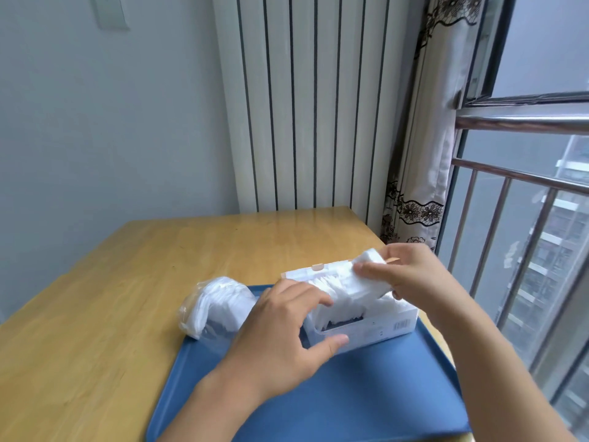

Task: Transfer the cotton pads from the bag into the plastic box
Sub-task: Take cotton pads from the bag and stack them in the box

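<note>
Sitting on the pale wooden table (134, 282), the flat blue plastic tray (334, 393) is carrying the white rectangular plastic box (366, 330), with the clear crinkled plastic bag (210, 304) lying at the box's nine o'clock. The right hand (411, 272) is pinching a stack of white square cotton pads (357, 282) over the box's twelve o'clock side, fingers clamped on it. The left hand (283, 327) is gripping the box's seven o'clock corner, thumb and fingers curled around it.
</note>
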Demonstrator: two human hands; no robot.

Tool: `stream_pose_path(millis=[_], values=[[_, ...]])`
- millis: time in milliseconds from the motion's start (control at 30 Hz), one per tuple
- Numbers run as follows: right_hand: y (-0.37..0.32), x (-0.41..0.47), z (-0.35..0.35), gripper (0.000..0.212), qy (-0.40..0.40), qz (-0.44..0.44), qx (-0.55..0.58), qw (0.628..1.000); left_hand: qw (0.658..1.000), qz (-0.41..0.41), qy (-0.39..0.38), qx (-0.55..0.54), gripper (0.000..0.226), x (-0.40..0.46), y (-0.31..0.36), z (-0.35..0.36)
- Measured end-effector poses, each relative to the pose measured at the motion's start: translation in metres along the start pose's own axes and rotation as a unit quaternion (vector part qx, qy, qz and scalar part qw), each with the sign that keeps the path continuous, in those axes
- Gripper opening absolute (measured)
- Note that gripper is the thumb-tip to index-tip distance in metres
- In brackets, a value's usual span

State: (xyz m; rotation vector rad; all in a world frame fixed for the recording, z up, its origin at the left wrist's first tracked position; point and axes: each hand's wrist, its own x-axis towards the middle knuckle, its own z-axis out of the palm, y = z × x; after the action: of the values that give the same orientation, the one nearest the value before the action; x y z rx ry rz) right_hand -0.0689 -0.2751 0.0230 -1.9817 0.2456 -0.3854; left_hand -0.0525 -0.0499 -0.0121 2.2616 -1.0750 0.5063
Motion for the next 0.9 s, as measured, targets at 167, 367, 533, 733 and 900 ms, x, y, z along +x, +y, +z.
stream_pose_path(millis=[167, 367, 533, 733, 900], values=[[0.000, -0.005, 0.023, 0.040, -0.008, 0.013, -0.215, 0.977, 0.996, 0.007, -0.078, 0.046, 0.032, -0.004, -0.005, 0.008], [0.000, -0.004, 0.028, 0.047, -0.018, 0.068, -0.443, 0.894, 0.995, 0.013, -0.079, 0.052, 0.019, -0.004, -0.008, 0.009], [-0.004, -0.004, 0.028, 0.049, 0.010, 0.088, -0.489, 0.868, 0.995, 0.014, -0.080, 0.056, 0.017, -0.004, -0.009, 0.009], [0.004, -0.002, 0.023, 0.064, 0.012, 0.060, -0.428, 0.902, 0.996, 0.018, -0.075, 0.050, 0.016, -0.004, -0.010, 0.011], [-0.016, -0.011, -0.001, 0.051, -0.029, -0.109, -0.115, 0.987, 0.997, 0.022, -0.064, 0.046, 0.014, -0.004, -0.013, 0.011]])
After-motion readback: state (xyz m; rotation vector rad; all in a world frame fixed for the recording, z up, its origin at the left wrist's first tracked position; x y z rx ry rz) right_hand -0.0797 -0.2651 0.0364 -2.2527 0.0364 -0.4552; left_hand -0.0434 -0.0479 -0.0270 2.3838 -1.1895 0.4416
